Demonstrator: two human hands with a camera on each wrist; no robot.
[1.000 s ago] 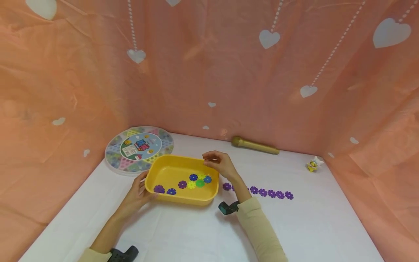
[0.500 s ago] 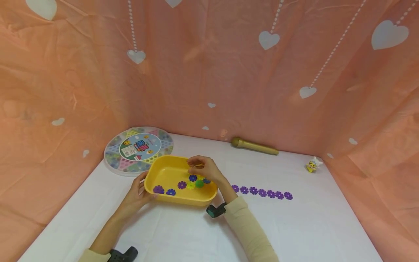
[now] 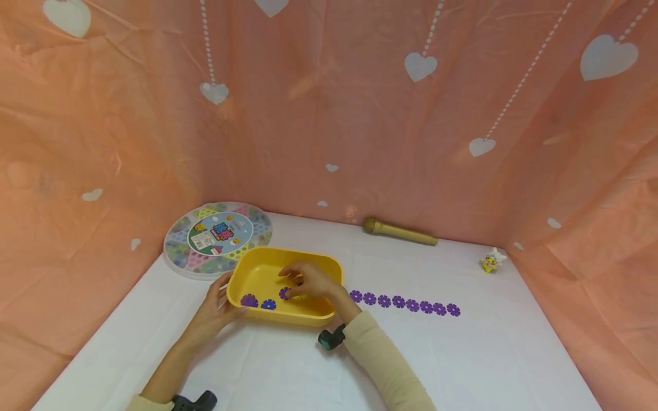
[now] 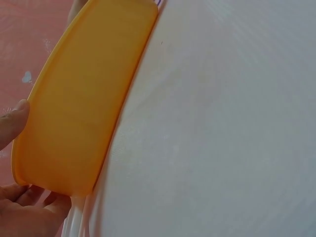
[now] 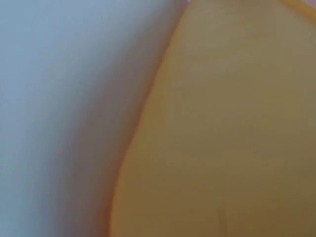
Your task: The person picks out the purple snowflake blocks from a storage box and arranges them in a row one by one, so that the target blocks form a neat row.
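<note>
A yellow plastic basin (image 3: 288, 321) stands on the white table, with purple snowflake discs (image 3: 249, 300) and a blue snowflake disc (image 3: 268, 304) inside near its front wall. My left hand (image 3: 215, 305) grips the basin's left end; in the left wrist view its thumb (image 4: 17, 121) lies at the rim and the fingers (image 4: 37, 207) are at the end wall. Inside the basin my right hand (image 3: 307, 279) reaches down, thumb and fingers apart. Its thumb is close to another purple disc (image 3: 284, 293); contact is unclear. The right wrist view shows the basin's blurred outer wall (image 5: 217, 123).
A row of purple snowflake discs (image 3: 398, 301) runs rightward from the basin. Behind the basin's left end lies a round game board (image 3: 180, 245). A gold toy microphone (image 3: 400, 231) lies along the back edge, and a small yellow-and-white figurine (image 3: 492, 260) stands at the back right.
My right hand has moved left and down from the basin's right rim into it, now covering the yellow and green discs. The left hand keeps its hold on the basin.
</note>
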